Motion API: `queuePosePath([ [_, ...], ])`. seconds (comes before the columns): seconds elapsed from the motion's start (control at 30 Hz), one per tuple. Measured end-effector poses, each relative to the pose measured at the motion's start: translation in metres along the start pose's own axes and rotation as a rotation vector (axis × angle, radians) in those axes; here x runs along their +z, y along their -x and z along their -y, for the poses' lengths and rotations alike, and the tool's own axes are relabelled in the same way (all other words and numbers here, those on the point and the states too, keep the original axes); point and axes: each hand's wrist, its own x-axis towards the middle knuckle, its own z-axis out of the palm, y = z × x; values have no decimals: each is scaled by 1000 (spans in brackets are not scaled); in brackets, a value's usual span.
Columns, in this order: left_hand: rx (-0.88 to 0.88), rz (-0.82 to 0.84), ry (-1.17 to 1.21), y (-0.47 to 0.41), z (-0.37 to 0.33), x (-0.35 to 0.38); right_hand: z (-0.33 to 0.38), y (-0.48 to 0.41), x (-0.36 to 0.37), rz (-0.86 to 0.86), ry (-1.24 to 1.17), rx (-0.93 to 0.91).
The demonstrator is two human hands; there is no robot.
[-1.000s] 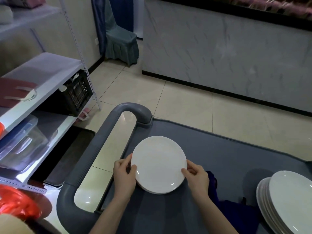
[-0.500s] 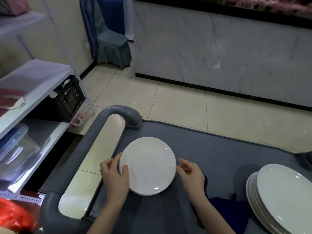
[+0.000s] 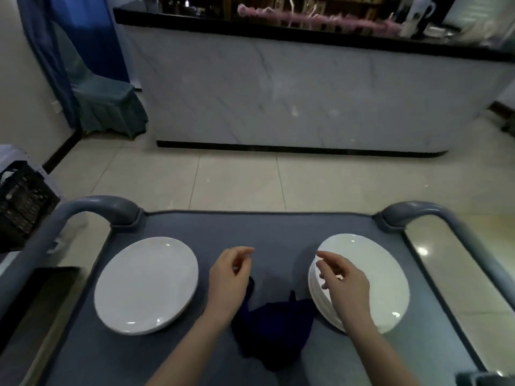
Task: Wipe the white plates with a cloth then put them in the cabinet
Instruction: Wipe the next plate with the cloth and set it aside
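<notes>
Now both hands hover (empty) between the plates.

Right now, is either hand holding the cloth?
No. Both the left hand and right hand hover open and empty above the cloth.

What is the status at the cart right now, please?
Left hand and right hand both open, empty. Dark blue cloth between them, untouched. Plates left, stacked plates right. Nothing in the way.
</notes>
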Motion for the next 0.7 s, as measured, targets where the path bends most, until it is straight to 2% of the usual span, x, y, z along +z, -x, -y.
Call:
queuePosePath([
  [0.27,-108,179,-33,19,-26,110,-59,-42,-104,-52,163,121],
  [0.5,-215,108,-165,29,-24,159,-104,-73,-143,59,396,128],
  [0.7,-275,61,-205,41,-19,176,-117,-83,-151,107,343,136],
])
